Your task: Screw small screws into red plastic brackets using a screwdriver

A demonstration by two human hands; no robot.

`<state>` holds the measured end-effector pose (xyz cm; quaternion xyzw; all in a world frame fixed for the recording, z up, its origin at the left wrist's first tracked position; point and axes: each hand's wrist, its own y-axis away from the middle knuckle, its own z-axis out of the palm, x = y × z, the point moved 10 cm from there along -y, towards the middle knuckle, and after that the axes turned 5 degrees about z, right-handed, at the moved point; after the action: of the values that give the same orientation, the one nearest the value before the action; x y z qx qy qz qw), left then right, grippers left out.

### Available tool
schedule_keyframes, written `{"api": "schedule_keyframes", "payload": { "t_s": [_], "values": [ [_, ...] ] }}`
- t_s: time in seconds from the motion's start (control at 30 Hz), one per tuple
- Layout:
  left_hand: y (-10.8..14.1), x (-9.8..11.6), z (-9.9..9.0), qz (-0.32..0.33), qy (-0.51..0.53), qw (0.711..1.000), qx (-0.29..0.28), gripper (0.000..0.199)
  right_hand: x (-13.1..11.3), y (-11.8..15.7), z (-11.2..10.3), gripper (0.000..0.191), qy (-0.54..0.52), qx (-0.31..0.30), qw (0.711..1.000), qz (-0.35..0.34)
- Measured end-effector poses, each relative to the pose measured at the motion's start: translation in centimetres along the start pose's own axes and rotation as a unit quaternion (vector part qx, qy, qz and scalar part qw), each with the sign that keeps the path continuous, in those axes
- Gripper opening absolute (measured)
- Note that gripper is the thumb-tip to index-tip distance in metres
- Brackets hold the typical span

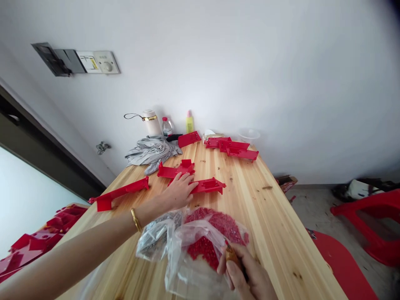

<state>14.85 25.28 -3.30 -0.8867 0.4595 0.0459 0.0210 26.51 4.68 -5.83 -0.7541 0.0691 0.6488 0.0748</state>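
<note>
My left hand [179, 192] reaches across the table, its fingers curled over a long red plastic part [208, 186] lying there. Against its far side lies another red plastic part [175, 170]. Low in the view, my right hand [250, 273] is closed around a tool with an amber-brown handle [231, 255]; what is at its tip is too small to make out. Beside that hand is a clear bag of small red pieces [203, 250], spread open on the wood. A second clear bag [156, 239], holding small dark pieces, adjoins it on the left.
More red parts lie at the table's left [121, 191] and far right [237, 149]. A grey cloth [153, 151], a white flask [151, 123], a small bottle [166, 127] and a yellow bottle [189, 123] stand by the wall. Red stools [343, 262] are at right.
</note>
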Motion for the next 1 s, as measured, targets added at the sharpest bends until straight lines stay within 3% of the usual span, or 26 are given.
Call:
{"api": "schedule_keyframes", "payload": {
  "t_s": [0.17, 0.27, 0.37, 0.43, 0.5, 0.57, 0.67, 0.87, 1.0],
  "values": [
    [-2.4, 1.3, -0.2, -0.047, 0.030, 0.998, -0.020, 0.029, -1.8, 0.2, 0.4, 0.036, -0.018, -0.015, 1.000, 0.006],
    [-2.5, 0.9, -1.7, -0.087, 0.042, 0.995, -0.004, 0.022, -2.1, 0.1, 0.2, 0.040, 0.014, -0.010, 1.000, 0.020],
    [0.3, 0.3, -4.5, -0.123, 0.071, 0.989, 0.035, 0.030, -3.1, -0.6, -0.1, 0.039, 0.095, 0.001, 0.995, -0.005],
    [3.0, 0.2, -6.4, -0.129, 0.170, 0.973, 0.083, 0.031, -4.6, -1.3, 0.0, 0.035, 0.150, 0.014, 0.987, -0.052],
    [5.6, 0.5, -7.7, -0.122, 0.312, 0.933, 0.133, 0.025, -6.5, -2.1, 0.4, 0.033, 0.188, 0.026, 0.976, -0.105],
    [7.8, 0.9, -8.1, -0.127, 0.410, 0.889, 0.159, 0.022, -7.9, -2.8, 1.4, 0.032, 0.213, 0.027, 0.966, -0.141],
    [10.1, 1.5, -7.6, -0.155, 0.456, 0.860, 0.166, 0.024, -9.1, -3.4, 3.1, 0.028, 0.241, 0.027, 0.956, -0.163],
    [12.2, 2.5, -6.5, -0.172, 0.399, 0.882, 0.180, 0.022, -9.3, -3.3, 5.1, 0.021, 0.268, 0.032, 0.945, -0.183],
    [12.7, 3.3, -6.0, -0.166, 0.338, 0.912, 0.164, 0.022, -10.0, -2.7, 5.5, 0.022, 0.335, 0.055, 0.914, -0.221]
  ]
}}
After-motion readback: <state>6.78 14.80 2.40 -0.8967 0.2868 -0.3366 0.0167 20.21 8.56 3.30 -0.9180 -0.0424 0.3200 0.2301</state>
